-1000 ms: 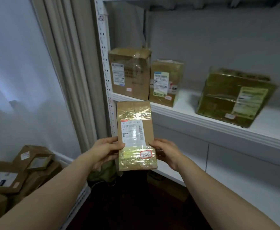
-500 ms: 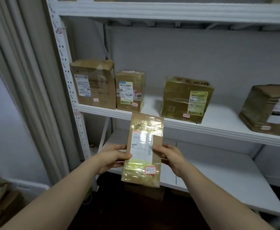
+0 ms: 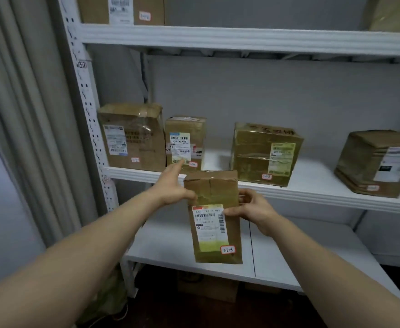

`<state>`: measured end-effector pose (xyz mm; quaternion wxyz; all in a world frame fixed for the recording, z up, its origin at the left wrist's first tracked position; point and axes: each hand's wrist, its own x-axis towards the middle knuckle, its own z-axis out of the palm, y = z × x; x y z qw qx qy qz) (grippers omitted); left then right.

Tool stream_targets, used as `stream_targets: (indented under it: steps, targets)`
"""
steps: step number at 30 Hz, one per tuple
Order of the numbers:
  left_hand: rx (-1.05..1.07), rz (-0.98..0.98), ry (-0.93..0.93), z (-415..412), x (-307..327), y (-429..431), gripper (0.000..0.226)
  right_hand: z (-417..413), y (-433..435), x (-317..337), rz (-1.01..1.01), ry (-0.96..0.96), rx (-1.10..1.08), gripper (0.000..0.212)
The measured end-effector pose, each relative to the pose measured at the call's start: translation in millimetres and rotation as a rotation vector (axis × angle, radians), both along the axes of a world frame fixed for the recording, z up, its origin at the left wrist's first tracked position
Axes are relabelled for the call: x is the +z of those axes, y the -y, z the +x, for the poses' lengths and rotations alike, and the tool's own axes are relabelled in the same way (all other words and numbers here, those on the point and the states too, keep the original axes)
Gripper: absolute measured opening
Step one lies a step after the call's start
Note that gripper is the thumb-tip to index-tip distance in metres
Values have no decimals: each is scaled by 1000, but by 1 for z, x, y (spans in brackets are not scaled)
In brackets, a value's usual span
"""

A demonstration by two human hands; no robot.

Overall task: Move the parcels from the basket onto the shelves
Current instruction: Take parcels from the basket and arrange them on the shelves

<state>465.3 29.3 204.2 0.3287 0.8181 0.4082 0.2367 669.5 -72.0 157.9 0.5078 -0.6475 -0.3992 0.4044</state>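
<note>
I hold a flat brown parcel (image 3: 214, 216) upright in front of the white shelving, below the rim of the middle shelf (image 3: 312, 194). It bears a white barcode label and a red-edged sticker reading 3-2-3. My left hand (image 3: 171, 188) pinches its upper left edge, with the index finger stretched toward the small box (image 3: 185, 142) on that shelf. My right hand (image 3: 250, 209) grips the parcel's right edge, thumb on the front. The basket is out of view.
Several brown boxes stand on the middle shelf, with a gap between the small box and a taped box (image 3: 266, 153). More boxes (image 3: 121, 9) sit on the top shelf. The lower shelf (image 3: 170, 247) is bare; a box (image 3: 208, 288) lies under it. A curtain (image 3: 21, 114) hangs left.
The view has swung up and closer to the shelves. The parcel has risen toward the middle shelf's rim, and my left index finger has stretched out toward the small box.
</note>
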Motion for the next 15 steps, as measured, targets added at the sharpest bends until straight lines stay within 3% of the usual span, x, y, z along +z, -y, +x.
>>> stream_targets:
  steps: [6, 12, 15]
  targets:
    - [-262, 166, -448, 24, 62, -22, 96, 4, -27, 30, 60, 125, 57, 59]
    - [-215, 353, -503, 53, 107, -40, 79, 42, -57, 60, 128, 138, 117, 72]
    - [-181, 400, -490, 74, 124, -52, 74, 74, -74, 83, 163, 500, -44, 60]
